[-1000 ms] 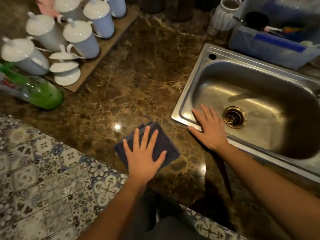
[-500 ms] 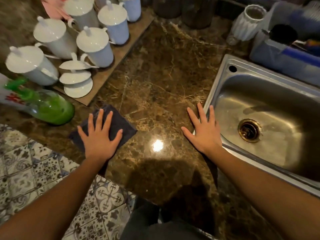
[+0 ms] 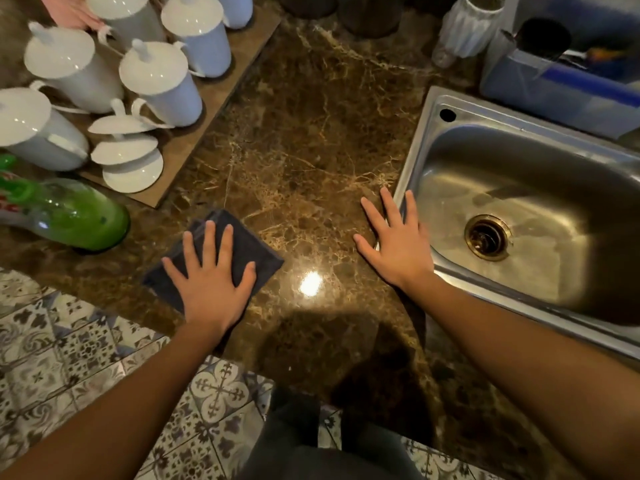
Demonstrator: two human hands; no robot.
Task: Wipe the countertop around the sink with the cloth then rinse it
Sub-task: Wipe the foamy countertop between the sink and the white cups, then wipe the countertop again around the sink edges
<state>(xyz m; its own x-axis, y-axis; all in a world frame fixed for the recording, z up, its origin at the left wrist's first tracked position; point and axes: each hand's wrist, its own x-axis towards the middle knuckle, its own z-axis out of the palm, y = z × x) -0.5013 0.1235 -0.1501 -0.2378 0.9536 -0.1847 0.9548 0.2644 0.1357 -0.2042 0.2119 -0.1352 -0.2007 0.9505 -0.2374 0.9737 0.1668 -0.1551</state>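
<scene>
Step in hand: wiping the worktop (image 3: 311, 140); by my reading the wipe is under way and the rinse not yet begun.
Cloth: a dark folded cloth (image 3: 242, 244) lies flat on the brown marbled stone near its front edge, well left of the sink (image 3: 429, 161).
Left hand: the left hand (image 3: 211, 282) is spread open, palm down, pressing on the cloth with the fingers fanned over it; it pins the cloth rather than gripping it.
Right hand: the right hand (image 3: 398, 244) is open and flat, empty, resting at the sink's left rim with fingertips on the metal edge, probably as a brace.
Nearby: a green bottle (image 3: 79, 213) lies on its side just left of the cloth; white lidded cups (image 3: 159, 81) stand on a board behind it.
Sink: the basin looks empty, drain (image 3: 487, 237) uncovered; no tap is in view.
Next move calls for: steady downward pressure while sliding the cloth over the unwiped stone towards the rim, steering clear of the bottle, which would likely roll if nudged.
</scene>
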